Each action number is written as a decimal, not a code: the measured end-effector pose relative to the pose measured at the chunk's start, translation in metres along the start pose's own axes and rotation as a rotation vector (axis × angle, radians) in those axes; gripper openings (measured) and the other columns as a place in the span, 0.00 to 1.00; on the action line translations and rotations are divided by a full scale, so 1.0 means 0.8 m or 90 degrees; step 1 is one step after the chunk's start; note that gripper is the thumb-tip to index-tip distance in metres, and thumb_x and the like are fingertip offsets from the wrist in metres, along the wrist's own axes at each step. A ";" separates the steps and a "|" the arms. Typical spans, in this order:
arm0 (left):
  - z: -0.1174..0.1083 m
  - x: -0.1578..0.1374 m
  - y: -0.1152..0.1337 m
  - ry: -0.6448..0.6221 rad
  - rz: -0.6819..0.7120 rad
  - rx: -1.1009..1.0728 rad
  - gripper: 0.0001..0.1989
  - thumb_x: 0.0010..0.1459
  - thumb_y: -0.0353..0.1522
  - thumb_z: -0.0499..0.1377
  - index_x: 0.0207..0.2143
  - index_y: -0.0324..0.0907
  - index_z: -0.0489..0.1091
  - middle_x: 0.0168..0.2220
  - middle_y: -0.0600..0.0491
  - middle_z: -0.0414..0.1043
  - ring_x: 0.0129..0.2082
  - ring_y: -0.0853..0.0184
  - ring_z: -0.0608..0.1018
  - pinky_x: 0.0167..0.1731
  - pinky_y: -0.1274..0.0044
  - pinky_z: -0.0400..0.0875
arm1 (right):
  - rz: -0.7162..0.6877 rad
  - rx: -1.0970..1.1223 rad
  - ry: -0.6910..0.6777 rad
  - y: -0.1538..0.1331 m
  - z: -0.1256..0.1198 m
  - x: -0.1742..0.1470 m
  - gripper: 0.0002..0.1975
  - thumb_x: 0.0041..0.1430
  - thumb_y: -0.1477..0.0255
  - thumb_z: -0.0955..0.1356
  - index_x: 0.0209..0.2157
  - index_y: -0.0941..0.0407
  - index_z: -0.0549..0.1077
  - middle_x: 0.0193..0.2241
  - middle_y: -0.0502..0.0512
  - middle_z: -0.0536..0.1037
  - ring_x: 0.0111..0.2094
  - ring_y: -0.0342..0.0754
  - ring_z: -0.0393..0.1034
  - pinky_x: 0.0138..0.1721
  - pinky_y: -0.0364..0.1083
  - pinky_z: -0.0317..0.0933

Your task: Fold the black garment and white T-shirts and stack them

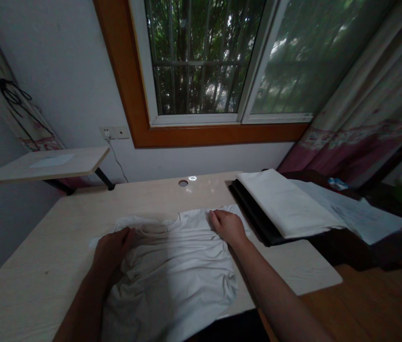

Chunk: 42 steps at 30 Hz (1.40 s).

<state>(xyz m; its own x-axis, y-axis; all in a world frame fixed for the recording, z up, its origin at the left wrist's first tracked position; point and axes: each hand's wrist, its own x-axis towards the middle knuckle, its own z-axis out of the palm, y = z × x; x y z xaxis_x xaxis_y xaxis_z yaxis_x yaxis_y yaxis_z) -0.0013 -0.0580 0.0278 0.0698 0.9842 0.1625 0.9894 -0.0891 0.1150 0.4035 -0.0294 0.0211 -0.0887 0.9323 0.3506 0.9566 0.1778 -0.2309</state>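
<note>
A white T-shirt (182, 266) lies on the pale wooden desk (44, 247), its neckline toward the window and its lower part running to the front edge. Creases cross its middle. My left hand (113, 249) is closed on the shirt near the left shoulder, fingers curled in and partly hidden. At the right shoulder my right hand (228, 225) pinches the cloth between thumb and fingers. Both hands rest low, close to the desk top.
Folded white cloth (282, 204) lies on a black flat item (250, 213) at the right of the desk. Beyond it is a printed sheet (357, 209). A raised shelf (51, 164) stands at the back left. A cable hole (183, 183) is near the back edge, below the window.
</note>
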 end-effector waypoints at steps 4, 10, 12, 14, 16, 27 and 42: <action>0.009 0.005 -0.003 0.132 0.021 -0.060 0.16 0.68 0.39 0.49 0.39 0.44 0.75 0.33 0.50 0.79 0.33 0.62 0.79 0.36 0.73 0.69 | -0.042 0.065 0.026 -0.001 -0.001 0.012 0.13 0.71 0.66 0.63 0.39 0.52 0.78 0.35 0.54 0.81 0.36 0.48 0.74 0.35 0.44 0.58; 0.033 0.020 -0.010 0.216 0.231 -0.196 0.18 0.64 0.29 0.51 0.53 0.45 0.72 0.51 0.47 0.76 0.52 0.58 0.75 0.56 0.63 0.69 | -0.199 0.133 -0.013 -0.022 0.007 0.053 0.10 0.65 0.76 0.67 0.45 0.54 0.78 0.43 0.56 0.79 0.47 0.51 0.69 0.51 0.47 0.61; 0.040 0.022 -0.012 0.189 0.259 -0.209 0.21 0.62 0.26 0.52 0.56 0.46 0.71 0.54 0.47 0.75 0.54 0.58 0.74 0.58 0.62 0.69 | -0.209 0.139 -0.040 -0.032 0.018 0.066 0.12 0.64 0.76 0.68 0.48 0.53 0.78 0.45 0.57 0.78 0.49 0.51 0.68 0.52 0.48 0.61; 0.044 0.022 -0.013 0.157 0.257 -0.208 0.22 0.61 0.26 0.52 0.56 0.46 0.72 0.53 0.48 0.75 0.54 0.58 0.74 0.57 0.62 0.69 | -0.206 0.144 -0.062 -0.040 0.032 0.074 0.13 0.64 0.74 0.69 0.50 0.53 0.77 0.46 0.57 0.77 0.49 0.52 0.67 0.53 0.49 0.61; 0.045 0.020 -0.014 0.126 0.240 -0.202 0.21 0.60 0.26 0.53 0.55 0.46 0.72 0.52 0.48 0.76 0.53 0.57 0.74 0.57 0.62 0.70 | -0.195 0.146 -0.071 -0.045 0.045 0.076 0.13 0.64 0.71 0.71 0.50 0.53 0.77 0.46 0.57 0.76 0.49 0.52 0.66 0.53 0.49 0.60; 0.030 0.022 -0.018 0.061 0.106 -0.235 0.17 0.65 0.43 0.55 0.49 0.47 0.75 0.46 0.49 0.74 0.48 0.60 0.76 0.54 0.65 0.71 | -0.170 0.147 -0.062 -0.035 0.047 0.061 0.07 0.66 0.65 0.70 0.39 0.54 0.73 0.41 0.56 0.75 0.45 0.52 0.64 0.48 0.49 0.59; 0.007 0.068 -0.044 0.044 0.122 -0.115 0.12 0.65 0.38 0.52 0.40 0.46 0.74 0.44 0.49 0.74 0.46 0.60 0.75 0.51 0.68 0.69 | -0.027 0.290 0.126 -0.020 0.056 0.074 0.10 0.71 0.63 0.62 0.39 0.54 0.68 0.34 0.56 0.76 0.39 0.53 0.70 0.42 0.48 0.60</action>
<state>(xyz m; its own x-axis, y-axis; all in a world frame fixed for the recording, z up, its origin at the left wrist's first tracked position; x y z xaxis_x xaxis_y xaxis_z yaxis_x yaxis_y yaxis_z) -0.0317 -0.0004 0.0273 0.2380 0.9349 0.2632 0.9197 -0.3040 0.2484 0.3703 0.0370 0.0047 -0.0288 0.8518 0.5231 0.7305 0.3752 -0.5707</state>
